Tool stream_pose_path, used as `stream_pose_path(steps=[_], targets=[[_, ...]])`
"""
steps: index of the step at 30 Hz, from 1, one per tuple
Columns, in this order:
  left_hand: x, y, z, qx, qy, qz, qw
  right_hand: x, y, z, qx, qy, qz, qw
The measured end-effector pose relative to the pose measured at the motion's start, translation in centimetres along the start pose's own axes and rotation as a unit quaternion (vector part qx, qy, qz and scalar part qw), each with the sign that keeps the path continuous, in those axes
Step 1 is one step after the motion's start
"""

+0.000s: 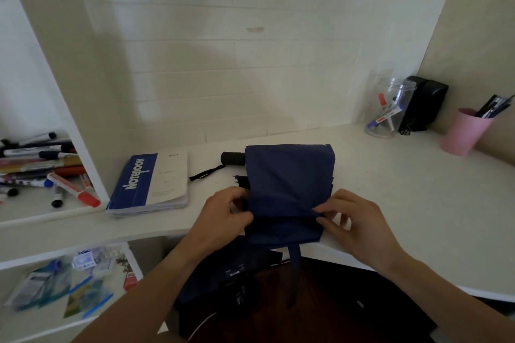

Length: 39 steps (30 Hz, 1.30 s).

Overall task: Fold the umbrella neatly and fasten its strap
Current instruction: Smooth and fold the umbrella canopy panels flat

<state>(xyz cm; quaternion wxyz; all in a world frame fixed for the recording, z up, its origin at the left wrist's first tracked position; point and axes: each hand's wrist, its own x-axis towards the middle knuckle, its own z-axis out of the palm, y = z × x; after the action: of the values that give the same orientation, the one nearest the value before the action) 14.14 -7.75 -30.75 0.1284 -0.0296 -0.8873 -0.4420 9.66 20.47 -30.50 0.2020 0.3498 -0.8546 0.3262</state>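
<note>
A navy blue folding umbrella (289, 178) lies on the white desk (404, 189), its canopy collapsed into loose flat folds. Its black handle (232, 158) points left, with a black wrist loop (204, 172) trailing from it. My left hand (223, 213) pinches the fabric at the canopy's near left edge. My right hand (354, 220) pinches a fold at the near right edge. The navy strap (294, 267) hangs down over the desk's front edge. More dark fabric sags below the desk between my arms.
A blue and white notebook (150, 184) lies left of the umbrella. A shelf tray of markers (41, 170) is at far left. At back right stand a clear jar with markers (388, 108), a black pouch (425, 103) and a pink pen cup (464, 131).
</note>
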Motion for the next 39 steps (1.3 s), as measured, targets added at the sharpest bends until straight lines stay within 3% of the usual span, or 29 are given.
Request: stream_pose_path(steps=[4, 7, 10, 15, 19, 24, 29, 35, 37, 39], targets=[[1.6, 1.4, -1.0, -0.132, -0.049, -0.014, 0.990, 0.5, -0.5, -0.5, -0.022, 0.023, -0.025, 0.999], [1.9, 2.4, -0.6, -0.249, -0.087, -0.092, 0.960, 0.9, -1.2, -0.9, -0.036, 0.019, -0.044, 0.998], [2.3, 1.7, -0.4, -0.265, -0.083, -0.123, 0.953, 0.3, -1.3, -0.7, -0.062, -0.013, -0.053, 0.997], [2.3, 1.1, -1.0, -0.182, -0.103, -0.108, 0.972, -0.2, -1.2, -0.3, -0.064, -0.046, -0.035, 0.996], [2.1, 0.8, -1.5, -0.183, -0.134, -0.089, 0.970, -0.4, -0.8, -0.3, -0.081, -0.043, -0.057, 0.994], [1.9, 0.4, -0.9, -0.143, -0.095, -0.066, 0.983, -0.7, -0.5, -1.0, -0.132, -0.056, -0.106, 0.984], [1.0, -0.5, -0.5, 0.014, -0.051, -0.011, 0.999, -0.8, 0.1, -1.4, -0.131, -0.097, -0.130, 0.978], [0.4, -0.3, -0.3, 0.187, 0.011, 0.082, 0.979, -0.8, 0.2, -2.0, -0.106, -0.124, -0.130, 0.978], [0.4, -0.1, -0.6, 0.223, 0.037, 0.152, 0.962, -0.6, 0.1, -2.3, -0.104, -0.156, -0.114, 0.976], [1.1, -0.2, -0.9, 0.284, -0.018, 0.230, 0.931, 0.1, -0.5, -2.9, -0.116, -0.191, -0.087, 0.971]])
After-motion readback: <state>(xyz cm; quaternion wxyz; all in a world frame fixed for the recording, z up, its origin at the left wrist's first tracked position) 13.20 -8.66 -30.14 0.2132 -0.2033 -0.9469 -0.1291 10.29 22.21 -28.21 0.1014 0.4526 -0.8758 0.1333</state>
